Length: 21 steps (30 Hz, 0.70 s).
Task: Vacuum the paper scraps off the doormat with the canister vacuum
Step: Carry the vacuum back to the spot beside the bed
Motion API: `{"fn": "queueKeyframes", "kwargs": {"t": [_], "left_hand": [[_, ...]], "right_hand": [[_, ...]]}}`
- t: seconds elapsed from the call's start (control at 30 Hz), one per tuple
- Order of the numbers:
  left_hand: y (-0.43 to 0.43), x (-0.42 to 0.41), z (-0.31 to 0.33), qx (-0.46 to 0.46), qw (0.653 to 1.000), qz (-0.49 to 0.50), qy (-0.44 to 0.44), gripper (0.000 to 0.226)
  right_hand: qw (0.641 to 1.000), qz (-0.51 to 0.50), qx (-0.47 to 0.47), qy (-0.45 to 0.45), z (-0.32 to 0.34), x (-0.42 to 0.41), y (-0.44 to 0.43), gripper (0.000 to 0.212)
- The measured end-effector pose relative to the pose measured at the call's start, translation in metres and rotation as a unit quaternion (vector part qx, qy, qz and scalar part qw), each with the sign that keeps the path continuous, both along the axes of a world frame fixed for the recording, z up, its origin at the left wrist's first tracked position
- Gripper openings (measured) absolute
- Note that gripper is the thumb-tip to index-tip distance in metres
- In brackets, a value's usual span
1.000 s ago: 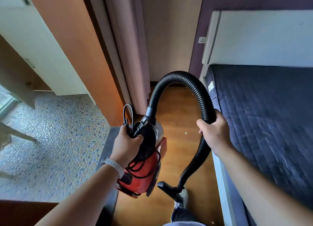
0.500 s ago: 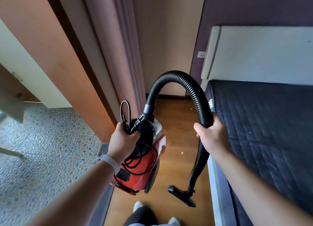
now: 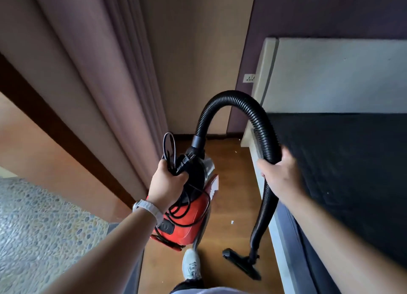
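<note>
My left hand (image 3: 166,184) grips the top handle of the red canister vacuum (image 3: 189,218) together with a loop of its black cord (image 3: 169,148), and the vacuum hangs off the floor. My right hand (image 3: 280,176) is closed around the black ribbed hose (image 3: 231,97), which arches up from the canister and drops past my hand. The black floor nozzle (image 3: 241,264) dangles at the hose's end just above the wooden floor. Small white paper scraps (image 3: 232,222) lie on the wood. No doormat is in view.
A bed with a dark quilted cover (image 3: 343,172) and pale headboard (image 3: 330,73) runs along the right. A curtain (image 3: 94,73) and a door frame (image 3: 55,126) stand on the left, with pebbled flooring (image 3: 44,227) beyond. My white shoe (image 3: 191,264) steps on the narrow wooden floor (image 3: 231,183).
I have walked forward along the strip between curtain and bed, carrying the vacuum and hose in the same grips. The pebbled floor has slid back to the left and the headboard is nearer.
</note>
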<state>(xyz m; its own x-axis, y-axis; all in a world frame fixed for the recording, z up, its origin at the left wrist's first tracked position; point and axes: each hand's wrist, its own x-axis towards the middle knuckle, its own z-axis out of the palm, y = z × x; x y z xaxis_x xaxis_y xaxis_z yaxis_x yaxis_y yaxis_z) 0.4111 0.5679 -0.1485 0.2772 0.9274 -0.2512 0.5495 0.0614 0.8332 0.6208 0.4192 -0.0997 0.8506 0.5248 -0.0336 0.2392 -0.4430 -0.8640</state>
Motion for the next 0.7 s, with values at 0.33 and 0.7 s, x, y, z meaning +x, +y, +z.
{"fn": "queueKeyframes", "kwargs": {"t": [0.33,0.7], "left_hand": [[0.132,0.067,0.013,0.008,0.999,-0.046,0.006,0.030],[0.217,0.158,-0.016,-0.010,1.000,-0.010,0.026,0.027]], "right_hand": [[0.998,-0.032,0.053,0.031,0.019,0.053,0.114,0.017],[0.985,-0.008,0.128,0.111,-0.031,0.155,0.217,0.016]]}}
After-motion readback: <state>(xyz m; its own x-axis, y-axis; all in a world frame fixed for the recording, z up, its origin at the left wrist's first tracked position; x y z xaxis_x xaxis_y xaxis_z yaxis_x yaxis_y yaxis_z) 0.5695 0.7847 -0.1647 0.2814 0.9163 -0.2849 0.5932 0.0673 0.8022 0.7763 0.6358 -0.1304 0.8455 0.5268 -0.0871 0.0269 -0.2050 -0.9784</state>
